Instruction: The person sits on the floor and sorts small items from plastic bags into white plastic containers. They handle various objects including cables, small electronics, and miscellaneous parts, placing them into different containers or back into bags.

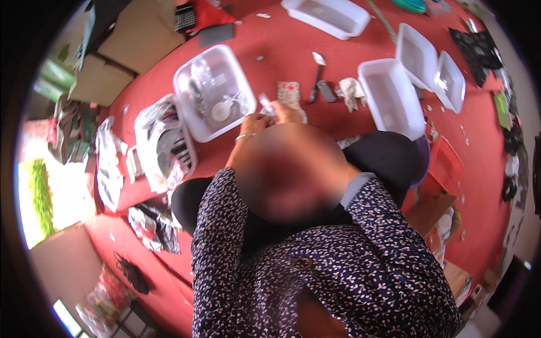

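Clear plastic wrapper [265, 102], small and crinkled, sits pinched between my two hands just above the red worktop [282, 39]. My left hand [255, 123], with a thin bangle at the wrist, has its fingers closed on the wrapper's near end; my right hand [287, 114] is pressed against it from the other side, fingers curled, though a blurred patch hides most of that hand and I cannot tell how firmly it grips. Just beyond my right hand lies a small patterned card [289, 91], flat on the worktop. Just beside my left hand, on its outer side, stands a white plastic tub [194, 121] holding small metal bits and a round white piece. Farther out on that side is another container stuffed with crumpled bags [160, 141]. Beyond the card, a dark slim tool [314, 87] and a crumpled white cloth [352, 90] lie near each other. Past my right hand is an empty white tub [389, 101], with two more white trays [431, 70] behind it and a long one [327, 16] at the far edge.
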Available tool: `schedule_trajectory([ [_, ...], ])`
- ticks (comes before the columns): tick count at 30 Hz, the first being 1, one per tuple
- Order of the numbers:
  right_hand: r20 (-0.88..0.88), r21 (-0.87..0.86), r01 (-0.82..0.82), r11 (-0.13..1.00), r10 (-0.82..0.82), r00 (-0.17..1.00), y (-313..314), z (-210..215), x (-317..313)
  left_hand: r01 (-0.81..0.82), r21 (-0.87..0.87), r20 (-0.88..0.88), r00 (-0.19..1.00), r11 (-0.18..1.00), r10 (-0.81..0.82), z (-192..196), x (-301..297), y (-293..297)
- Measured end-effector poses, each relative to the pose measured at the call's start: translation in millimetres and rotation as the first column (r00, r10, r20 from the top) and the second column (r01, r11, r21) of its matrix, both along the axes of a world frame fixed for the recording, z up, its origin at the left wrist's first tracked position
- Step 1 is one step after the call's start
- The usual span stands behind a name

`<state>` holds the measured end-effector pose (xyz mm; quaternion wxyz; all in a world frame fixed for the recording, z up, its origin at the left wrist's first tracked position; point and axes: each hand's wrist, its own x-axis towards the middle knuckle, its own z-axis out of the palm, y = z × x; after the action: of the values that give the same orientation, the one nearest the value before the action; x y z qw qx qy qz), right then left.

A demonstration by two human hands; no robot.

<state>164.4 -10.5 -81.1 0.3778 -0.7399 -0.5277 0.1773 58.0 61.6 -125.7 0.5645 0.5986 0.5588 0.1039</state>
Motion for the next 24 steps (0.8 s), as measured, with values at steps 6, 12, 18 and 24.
schedule_trajectory([
  [6, 0.153, -0.029, -0.082, 0.996, 0.085, 0.985, 7, -23, -7, 0.029, 0.051, 0.02, 0.999, 0.998, -0.03, -1, -14, -3],
  [12, 0.011, -0.009, -0.014, 1.0, 0.014, 1.0, 5, -17, 2, -0.104, -0.209, 0.127, 0.983, 0.972, 0.132, 7, -5, -7],
  [18, 0.102, 0.148, -0.156, 0.977, 0.142, 0.985, 6, -10, -4, -0.14, -0.279, 0.136, 0.973, 0.95, 0.184, 9, -10, -5],
  [24, 0.184, 0.012, -0.197, 0.98, 0.192, 0.964, 9, -21, 5, -0.142, -0.318, 0.127, 0.973, 0.937, 0.191, 10, -7, -3],
])
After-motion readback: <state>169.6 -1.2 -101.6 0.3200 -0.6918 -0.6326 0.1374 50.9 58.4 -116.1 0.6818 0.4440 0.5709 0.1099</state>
